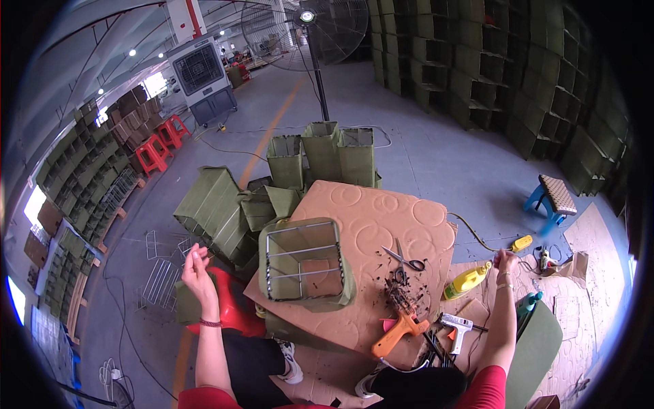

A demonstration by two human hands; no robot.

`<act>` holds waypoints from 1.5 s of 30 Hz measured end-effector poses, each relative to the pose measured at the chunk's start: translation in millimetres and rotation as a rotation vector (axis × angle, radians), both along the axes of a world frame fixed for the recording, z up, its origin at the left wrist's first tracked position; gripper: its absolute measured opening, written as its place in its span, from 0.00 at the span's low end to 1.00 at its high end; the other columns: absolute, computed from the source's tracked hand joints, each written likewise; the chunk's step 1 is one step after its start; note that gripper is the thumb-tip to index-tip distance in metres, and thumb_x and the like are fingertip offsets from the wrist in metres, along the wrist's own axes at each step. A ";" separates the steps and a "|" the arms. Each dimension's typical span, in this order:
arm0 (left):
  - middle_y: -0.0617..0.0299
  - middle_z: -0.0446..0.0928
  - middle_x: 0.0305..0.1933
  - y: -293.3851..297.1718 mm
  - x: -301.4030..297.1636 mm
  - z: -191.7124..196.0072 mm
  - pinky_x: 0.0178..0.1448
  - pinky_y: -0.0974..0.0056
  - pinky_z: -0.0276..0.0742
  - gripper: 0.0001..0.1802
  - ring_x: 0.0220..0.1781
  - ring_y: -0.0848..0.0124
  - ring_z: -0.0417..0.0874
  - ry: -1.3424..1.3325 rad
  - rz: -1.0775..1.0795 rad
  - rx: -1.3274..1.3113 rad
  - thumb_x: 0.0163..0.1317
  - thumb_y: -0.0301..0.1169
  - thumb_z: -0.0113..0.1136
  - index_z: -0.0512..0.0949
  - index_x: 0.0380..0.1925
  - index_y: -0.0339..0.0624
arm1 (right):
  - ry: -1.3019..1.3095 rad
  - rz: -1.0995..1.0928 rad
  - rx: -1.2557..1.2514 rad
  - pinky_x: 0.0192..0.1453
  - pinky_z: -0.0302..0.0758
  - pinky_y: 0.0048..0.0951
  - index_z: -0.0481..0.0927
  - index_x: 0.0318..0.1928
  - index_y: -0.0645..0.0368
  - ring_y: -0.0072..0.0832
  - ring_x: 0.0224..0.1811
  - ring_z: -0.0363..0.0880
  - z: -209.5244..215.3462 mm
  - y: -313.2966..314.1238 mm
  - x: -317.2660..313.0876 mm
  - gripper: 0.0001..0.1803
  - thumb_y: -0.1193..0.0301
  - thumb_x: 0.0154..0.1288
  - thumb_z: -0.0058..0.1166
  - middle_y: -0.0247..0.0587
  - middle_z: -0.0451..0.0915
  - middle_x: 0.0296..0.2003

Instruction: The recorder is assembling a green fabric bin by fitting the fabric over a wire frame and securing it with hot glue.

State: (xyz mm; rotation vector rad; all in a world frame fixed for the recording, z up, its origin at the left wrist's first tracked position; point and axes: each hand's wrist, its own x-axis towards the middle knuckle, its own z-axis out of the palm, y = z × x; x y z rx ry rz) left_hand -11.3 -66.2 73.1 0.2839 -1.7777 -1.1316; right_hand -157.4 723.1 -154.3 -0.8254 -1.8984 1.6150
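Observation:
My left hand (197,270) is raised at the left with its fingers loosely stretched and nothing in it. Out to the right, my right hand (505,262) has its fingers closed; whatever they may hold is hidden. Just left of it is a yellow squeeze bottle (466,282), tilted, its nozzle close to the hand. Between my arms a green fabric-covered box with a wire frame (346,279) stands open end up on a cardboard-topped surface (371,225). Black-handled scissors (413,264) lie beside it, near an orange glue gun (400,334) and a white glue gun (458,328).
Green boxes (320,146) stand beyond the cardboard, others (211,201) lie left. Wire frames (160,279) and a red stool (235,300) are by my left arm. A blue-legged stool (555,198), a yellow power socket (522,243) and cords lie right; a fan (313,68) stands ahead.

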 end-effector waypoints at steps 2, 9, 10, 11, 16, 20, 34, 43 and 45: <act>0.54 0.81 0.43 46.5 25.9 38.5 0.51 0.63 0.78 0.20 0.46 0.66 0.81 0.083 -0.013 -0.178 0.74 0.38 0.45 0.77 0.51 0.31 | 0.159 0.176 -0.035 0.21 0.77 0.25 0.81 0.37 0.66 0.21 0.17 0.77 96.0 -40.7 19.8 0.12 0.67 0.68 0.56 0.37 0.78 0.19; 0.46 0.52 0.75 210.3 49.8 87.5 0.77 0.48 0.41 0.40 0.78 0.49 0.49 0.292 -0.825 -0.680 0.71 0.57 0.36 0.56 0.71 0.35 | 0.746 0.819 -0.157 0.64 0.73 0.36 0.72 0.59 0.68 0.36 0.58 0.77 348.3 -361.1 150.2 0.18 0.75 0.72 0.46 0.49 0.78 0.55; 0.46 0.48 0.77 224.6 48.6 95.0 0.78 0.48 0.37 0.43 0.78 0.48 0.46 0.311 -0.929 -0.631 0.71 0.59 0.34 0.52 0.72 0.35 | 0.731 0.898 -0.039 0.67 0.68 0.37 0.69 0.62 0.68 0.38 0.62 0.73 362.2 -389.3 174.1 0.20 0.73 0.73 0.44 0.50 0.74 0.59; 0.46 0.41 0.78 231.8 52.6 105.5 0.78 0.47 0.31 0.47 0.80 0.50 0.39 0.281 -1.038 -0.555 0.69 0.64 0.29 0.47 0.73 0.34 | 0.721 0.988 0.073 0.70 0.63 0.38 0.65 0.65 0.69 0.40 0.66 0.69 369.0 -416.0 197.2 0.23 0.71 0.75 0.41 0.50 0.71 0.63; 0.48 0.34 0.79 206.6 43.5 147.9 0.78 0.50 0.24 0.59 0.80 0.54 0.30 0.371 -1.031 -0.331 0.57 0.76 0.16 0.40 0.74 0.37 | 0.767 1.047 -0.116 0.77 0.38 0.39 0.41 0.74 0.68 0.41 0.78 0.36 321.2 -506.4 263.2 0.46 0.42 0.73 0.29 0.52 0.40 0.75; 0.45 0.32 0.79 190.5 87.4 141.0 0.77 0.46 0.22 0.57 0.80 0.51 0.27 0.277 -1.070 -0.338 0.60 0.73 0.25 0.40 0.74 0.35 | 0.843 1.054 0.055 0.78 0.33 0.38 0.36 0.75 0.62 0.42 0.79 0.30 358.5 -524.0 268.3 0.48 0.37 0.70 0.21 0.51 0.34 0.76; 0.45 0.72 0.61 186.8 109.3 -21.0 0.64 0.53 0.71 0.22 0.65 0.52 0.73 0.107 -0.792 -0.353 0.62 0.29 0.57 0.75 0.55 0.30 | 0.600 0.795 0.424 0.66 0.67 0.40 0.74 0.58 0.68 0.48 0.63 0.71 202.9 -465.0 292.0 0.19 0.72 0.69 0.49 0.57 0.73 0.59; 0.55 0.80 0.49 150.6 68.0 -32.6 0.52 0.58 0.78 0.15 0.49 0.60 0.80 0.239 -0.477 -0.916 0.51 0.21 0.59 0.82 0.42 0.32 | 0.864 0.796 1.158 0.58 0.77 0.43 0.79 0.48 0.71 0.46 0.57 0.76 206.1 -457.5 200.1 0.24 0.78 0.46 0.54 0.51 0.77 0.52; 0.56 0.80 0.49 145.5 61.3 -26.3 0.52 0.58 0.78 0.15 0.50 0.61 0.80 0.238 -0.468 -0.945 0.54 0.23 0.57 0.82 0.42 0.32 | 0.850 0.800 1.231 0.59 0.76 0.43 0.79 0.48 0.70 0.45 0.58 0.75 212.5 -459.7 191.6 0.23 0.75 0.47 0.53 0.51 0.76 0.53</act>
